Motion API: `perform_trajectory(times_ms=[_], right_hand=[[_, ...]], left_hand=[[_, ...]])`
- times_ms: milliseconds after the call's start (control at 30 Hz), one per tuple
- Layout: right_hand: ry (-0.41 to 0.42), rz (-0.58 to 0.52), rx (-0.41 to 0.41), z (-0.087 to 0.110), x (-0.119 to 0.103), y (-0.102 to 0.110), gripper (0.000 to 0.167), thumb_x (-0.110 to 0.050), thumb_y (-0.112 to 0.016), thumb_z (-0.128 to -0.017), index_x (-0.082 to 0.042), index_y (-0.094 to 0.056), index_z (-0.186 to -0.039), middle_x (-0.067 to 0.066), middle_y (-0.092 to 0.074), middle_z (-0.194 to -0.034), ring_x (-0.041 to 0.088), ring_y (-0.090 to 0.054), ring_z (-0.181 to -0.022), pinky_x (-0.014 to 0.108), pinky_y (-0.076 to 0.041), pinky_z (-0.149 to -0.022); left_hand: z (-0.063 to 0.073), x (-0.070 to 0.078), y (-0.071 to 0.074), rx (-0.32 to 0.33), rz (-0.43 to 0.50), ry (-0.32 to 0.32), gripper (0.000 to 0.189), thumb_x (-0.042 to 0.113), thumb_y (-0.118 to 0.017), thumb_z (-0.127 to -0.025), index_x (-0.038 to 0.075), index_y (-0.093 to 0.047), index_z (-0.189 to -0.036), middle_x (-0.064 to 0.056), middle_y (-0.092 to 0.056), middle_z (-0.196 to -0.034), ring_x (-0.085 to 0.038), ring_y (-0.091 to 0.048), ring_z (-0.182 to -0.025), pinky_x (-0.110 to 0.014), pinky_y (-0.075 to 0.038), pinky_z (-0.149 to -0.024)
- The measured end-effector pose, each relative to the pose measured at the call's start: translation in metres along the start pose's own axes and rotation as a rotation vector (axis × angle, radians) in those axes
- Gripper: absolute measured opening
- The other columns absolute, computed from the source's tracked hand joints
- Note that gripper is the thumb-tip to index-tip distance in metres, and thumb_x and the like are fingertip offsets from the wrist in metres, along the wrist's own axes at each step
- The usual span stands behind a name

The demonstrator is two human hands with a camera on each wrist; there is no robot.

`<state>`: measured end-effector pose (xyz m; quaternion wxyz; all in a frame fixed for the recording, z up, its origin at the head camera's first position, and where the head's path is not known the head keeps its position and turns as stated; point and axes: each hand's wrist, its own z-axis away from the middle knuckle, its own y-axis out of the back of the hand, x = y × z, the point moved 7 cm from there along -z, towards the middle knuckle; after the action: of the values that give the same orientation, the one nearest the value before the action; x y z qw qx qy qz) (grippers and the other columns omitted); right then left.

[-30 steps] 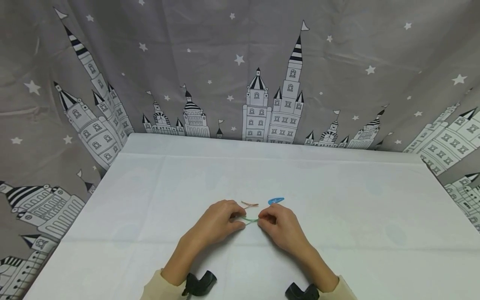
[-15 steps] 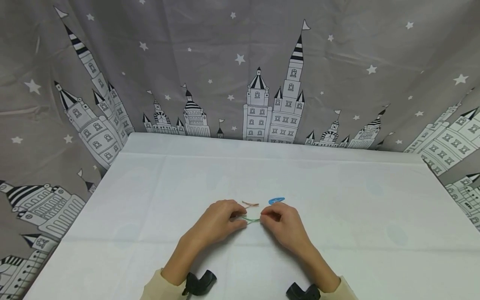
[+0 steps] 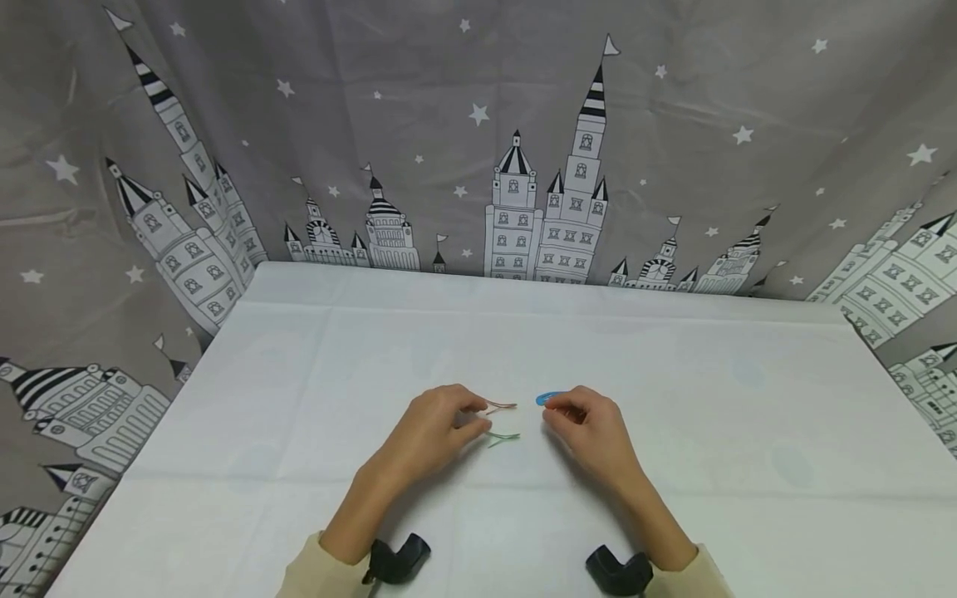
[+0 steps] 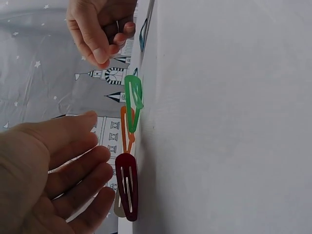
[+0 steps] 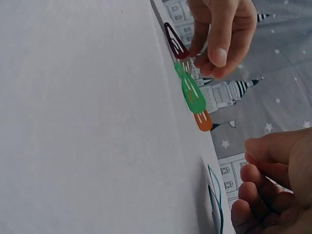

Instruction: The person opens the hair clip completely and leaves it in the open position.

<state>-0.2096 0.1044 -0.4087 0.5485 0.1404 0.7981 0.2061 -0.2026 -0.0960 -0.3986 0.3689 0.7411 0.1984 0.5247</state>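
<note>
A green snap hair clip, its halves sprung apart, lies between the hands. Just beyond it is an orange snap hair clip, also sprung apart. My left hand hovers over the left side with relaxed fingers and nothing in them. A dark red hair clip and a beige one lie beside that hand; in the head view it hides them. My right hand is nearest a blue hair clip, which it partly covers. Its fingers are loosely bent and hold nothing visible.
A white cloth covers the table. Behind and at the sides hangs a grey curtain with castles and stars. Black wrist mounts sit near both cuffs.
My right hand has let go of the green hair clip's end and moved right, toward the blue one. My left hand has lifted slightly away from the green clip.
</note>
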Motion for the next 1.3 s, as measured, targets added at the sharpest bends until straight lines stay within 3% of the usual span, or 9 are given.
perform_trajectory(times_ms=[333, 567, 767, 1067, 1300], right_hand=[[-0.062, 0.030, 0.001, -0.003, 0.007, 0.009, 0.008, 0.006, -0.072, -0.083, -0.001, -0.072, -0.087, -0.001, -0.060, -0.074, 0.014, -0.051, -0.065, 0.024, -0.044, -0.059], [-0.122, 0.059, -0.018, -0.006, 0.015, 0.018, 0.008, 0.002, -0.072, -0.084, 0.000, -0.072, -0.091, 0.002, -0.061, -0.076, 0.017, -0.051, -0.069, 0.026, -0.044, -0.062], [-0.142, 0.074, -0.028, -0.006, 0.021, 0.021, 0.010, 0.001, -0.072, -0.085, 0.000, -0.072, -0.094, 0.003, -0.061, -0.079, 0.017, -0.052, -0.072, 0.027, -0.044, -0.065], [-0.140, 0.103, -0.084, -0.008, 0.028, 0.031, 0.015, -0.003, -0.073, -0.086, -0.001, -0.072, -0.100, 0.002, -0.059, -0.082, 0.019, -0.052, -0.075, 0.029, -0.046, -0.068], [-0.119, 0.119, -0.129, -0.013, 0.034, 0.034, 0.018, -0.004, -0.073, -0.086, -0.001, -0.072, -0.104, 0.002, -0.060, -0.085, 0.020, -0.053, -0.079, 0.034, -0.046, -0.073]], left_hand=[[-0.003, 0.001, 0.005, 0.022, 0.021, 0.012, 0.017, 0.016, -0.077, -0.087, 0.008, -0.075, -0.101, 0.000, -0.071, -0.098, -0.018, -0.065, -0.097, -0.040, -0.050, -0.087], [-0.010, 0.003, 0.013, 0.058, 0.090, 0.062, 0.018, 0.017, -0.075, -0.089, 0.007, -0.075, -0.103, 0.003, -0.071, -0.099, -0.017, -0.064, -0.100, -0.039, -0.048, -0.091], [-0.018, 0.011, -0.001, 0.020, 0.070, 0.025, 0.018, 0.017, -0.075, -0.089, 0.006, -0.075, -0.103, -0.001, -0.071, -0.101, -0.020, -0.065, -0.100, -0.042, -0.049, -0.091], [-0.035, 0.027, -0.025, -0.020, 0.044, 0.020, 0.024, 0.019, -0.073, -0.090, 0.005, -0.073, -0.110, -0.004, -0.070, -0.108, -0.023, -0.061, -0.106, -0.040, -0.050, -0.090], [-0.046, 0.035, -0.039, -0.008, 0.001, 0.019, 0.022, 0.018, -0.073, -0.091, 0.005, -0.074, -0.108, -0.005, -0.070, -0.106, -0.023, -0.062, -0.104, -0.039, -0.050, -0.090]])
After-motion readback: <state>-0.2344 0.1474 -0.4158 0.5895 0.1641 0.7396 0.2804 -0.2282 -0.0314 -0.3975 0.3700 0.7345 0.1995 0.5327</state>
